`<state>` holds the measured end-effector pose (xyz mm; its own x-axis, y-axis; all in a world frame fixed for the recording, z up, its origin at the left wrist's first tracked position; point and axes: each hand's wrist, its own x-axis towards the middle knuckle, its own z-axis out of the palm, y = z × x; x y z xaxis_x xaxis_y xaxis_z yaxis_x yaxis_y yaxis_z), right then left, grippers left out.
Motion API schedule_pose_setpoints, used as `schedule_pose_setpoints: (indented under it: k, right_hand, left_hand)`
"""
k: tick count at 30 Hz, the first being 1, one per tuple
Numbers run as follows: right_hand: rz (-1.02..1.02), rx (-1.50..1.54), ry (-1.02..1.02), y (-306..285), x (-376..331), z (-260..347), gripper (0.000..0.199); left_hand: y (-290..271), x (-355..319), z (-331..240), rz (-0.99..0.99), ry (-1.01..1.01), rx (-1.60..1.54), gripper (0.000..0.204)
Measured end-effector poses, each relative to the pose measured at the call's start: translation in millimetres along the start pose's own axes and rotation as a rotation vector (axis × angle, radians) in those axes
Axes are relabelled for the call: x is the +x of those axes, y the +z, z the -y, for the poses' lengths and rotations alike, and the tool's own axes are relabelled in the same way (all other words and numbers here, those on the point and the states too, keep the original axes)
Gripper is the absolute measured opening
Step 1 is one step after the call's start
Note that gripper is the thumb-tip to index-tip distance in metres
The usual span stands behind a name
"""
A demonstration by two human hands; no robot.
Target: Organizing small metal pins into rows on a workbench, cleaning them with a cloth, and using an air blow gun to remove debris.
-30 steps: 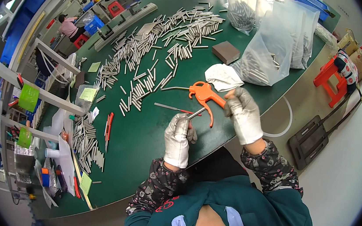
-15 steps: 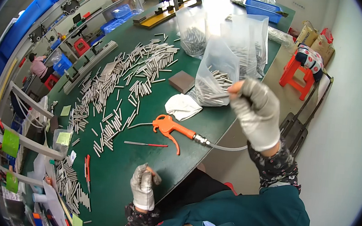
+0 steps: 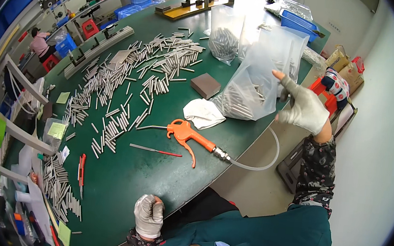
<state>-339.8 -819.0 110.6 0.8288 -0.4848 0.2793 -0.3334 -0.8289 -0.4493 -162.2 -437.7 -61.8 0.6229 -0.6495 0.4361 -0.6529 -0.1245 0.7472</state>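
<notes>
Right hand is up in the air off the bench's right edge, gloved, fingers spread wide and gripping nothing. It hovers just beside the clear plastic bag of metal rods, the nearest thing to it, close enough that the fingertips look almost on the film, though I can't tell whether they actually touch. The bag slumps at the bench's right rim, mouth up, so the rods pool at the bottom and don't spill. A second bag of rods stands behind it, farther back.

Left hand sits low at the near edge of the green bench, curled into a fist, knuckles up. I see nothing poking out of it, so if it holds anything, it's hidden.

Between the two hands lies the orange air blow gun, flat on its side, nozzle pointing left, its clear hose looping off the bench edge to the right, so the hose hangs free instead of dragging through the parts. Just ahead of it is a thin red-handled tool, loose on the mat. A crumpled white cloth rests against the bag's foot, with a brown block just behind.

Loose metal rods fan out across the left and centre of the bench, well apart from either hand, and another heap lies at the near left.
</notes>
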Motion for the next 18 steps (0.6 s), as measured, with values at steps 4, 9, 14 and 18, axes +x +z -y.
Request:
schedule_pose_setpoints:
  k: [4, 9, 14, 18]
  right_hand:
    - [0.172, -0.281, 0.009, 7, 15, -6, 0.092]
    - [0.252, -0.579, -0.027, 19, 63, -8, 0.036]
    - [-0.117, -0.278, 0.010, 44, 67, -54, 0.033]
    - [-0.285, 0.019, 0.211, 50, 86, -60, 0.052]
  left_hand:
    - [1, 6, -7, 0.076, 0.089, 0.079, 0.014]
    - [0, 10, -10, 0.069, 0.097, 0.087, 0.014]
    - [7, 19, -16, 0.077, 0.115, 0.062, 0.014]
    - [9, 23, -13, 0.096, 0.161, 0.056, 0.015]
